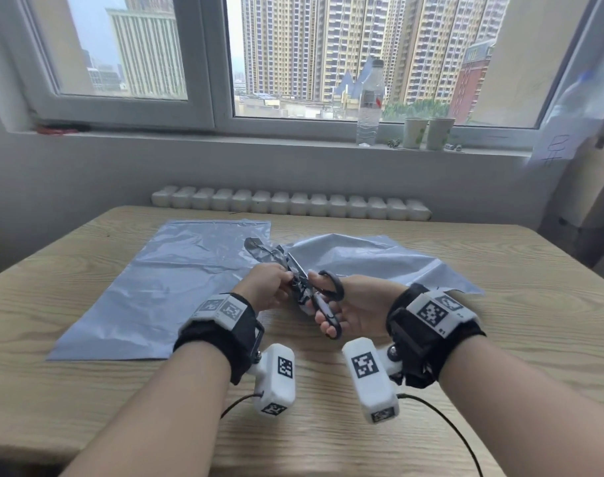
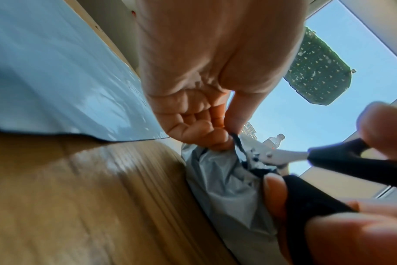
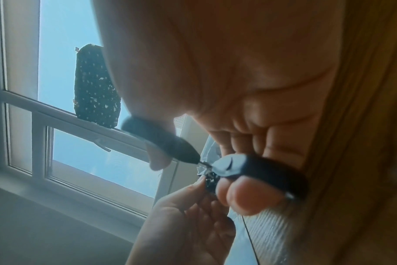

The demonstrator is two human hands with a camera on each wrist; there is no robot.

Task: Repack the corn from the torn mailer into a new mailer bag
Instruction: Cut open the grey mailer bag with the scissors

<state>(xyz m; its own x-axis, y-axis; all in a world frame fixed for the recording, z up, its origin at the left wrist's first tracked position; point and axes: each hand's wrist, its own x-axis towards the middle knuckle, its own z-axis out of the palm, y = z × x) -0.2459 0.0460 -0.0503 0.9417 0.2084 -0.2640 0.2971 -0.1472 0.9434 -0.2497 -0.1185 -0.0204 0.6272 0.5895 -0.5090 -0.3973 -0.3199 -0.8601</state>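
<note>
On the wooden table (image 1: 500, 321) a flat grey mailer (image 1: 162, 280) lies at the left. A second, crumpled grey mailer (image 1: 379, 259) lies to its right. My left hand (image 1: 271, 287) pinches a bunched strip (image 1: 259, 247) at this mailer's near-left edge. Black-handled scissors (image 1: 328, 299) are in my right hand (image 1: 359, 302), thumb and fingers through the loops, blades on the strip. In the left wrist view the left hand (image 2: 206, 125) grips the bunched plastic (image 2: 220, 182) beside the scissors' pivot (image 2: 281, 155). In the right wrist view the right hand (image 3: 238, 89) holds the scissors (image 3: 261, 170). No corn shows.
A clear water bottle (image 1: 371, 105) and two paper cups (image 1: 426, 132) stand on the window sill behind the table. A white radiator (image 1: 290, 203) runs along the table's far edge. Bare wood lies in front of my wrists and at the table's right.
</note>
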